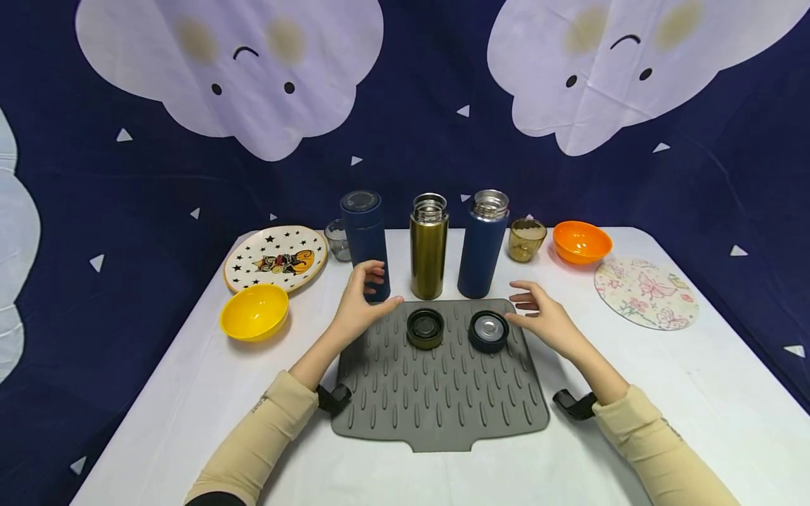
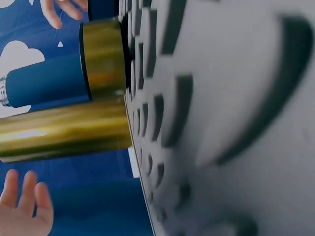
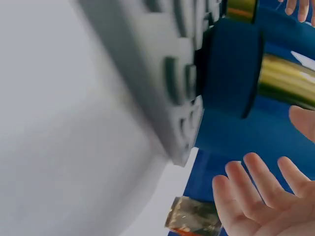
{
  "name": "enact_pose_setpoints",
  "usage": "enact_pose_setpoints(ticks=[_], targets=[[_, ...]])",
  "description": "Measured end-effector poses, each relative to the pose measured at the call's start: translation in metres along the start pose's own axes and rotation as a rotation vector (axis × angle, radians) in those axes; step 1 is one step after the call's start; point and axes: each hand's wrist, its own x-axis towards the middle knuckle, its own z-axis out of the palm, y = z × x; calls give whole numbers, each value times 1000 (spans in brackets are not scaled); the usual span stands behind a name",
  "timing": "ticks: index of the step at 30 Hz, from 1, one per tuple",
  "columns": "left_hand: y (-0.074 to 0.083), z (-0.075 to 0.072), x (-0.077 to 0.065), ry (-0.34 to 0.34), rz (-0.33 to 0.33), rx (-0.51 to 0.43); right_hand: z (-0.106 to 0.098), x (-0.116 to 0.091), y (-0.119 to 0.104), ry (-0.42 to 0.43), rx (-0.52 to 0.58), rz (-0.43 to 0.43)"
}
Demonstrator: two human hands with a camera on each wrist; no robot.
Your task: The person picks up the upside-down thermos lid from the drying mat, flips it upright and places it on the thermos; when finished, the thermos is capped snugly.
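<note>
One flask [image 1: 365,239] stands partly hidden behind the loosely spread left hand [image 1: 356,305]; we cannot tell whether the right hand [image 1: 548,321], likewise spread, touches the adjacent lid [image 1: 489,333].

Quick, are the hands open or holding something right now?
Left hand: open, holding nothing, near the capped blue bottle.
Right hand: open, holding nothing.

On the white table [image 1: 690,400], I see a starry plate [image 1: 275,258] at the left, a yellow bowl [image 1: 254,314] just in front and a grey cup [image 1: 337,241] near it. Across, an amber cup [image 1: 526,241], an orange bowl [image 1: 582,243] and a round flowered mat [image 1: 647,293]. Behind hangs navy cloth [image 1: 430,91] with pale clouds.
</note>
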Motion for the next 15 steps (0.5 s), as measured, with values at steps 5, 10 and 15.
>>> enact_pose_setpoints(ticks=[5, 10, 15], targets=[[-2, 10, 0, -214, -29, 101, -2, -2, 12, -43, -59, 27], [-4, 20, 1, -387, -44, 212, -1, -2, 21, -92, -113, 52], [-6, 24, 5, -498, -58, 309, -2, -1, 23, -147, -163, 72]])
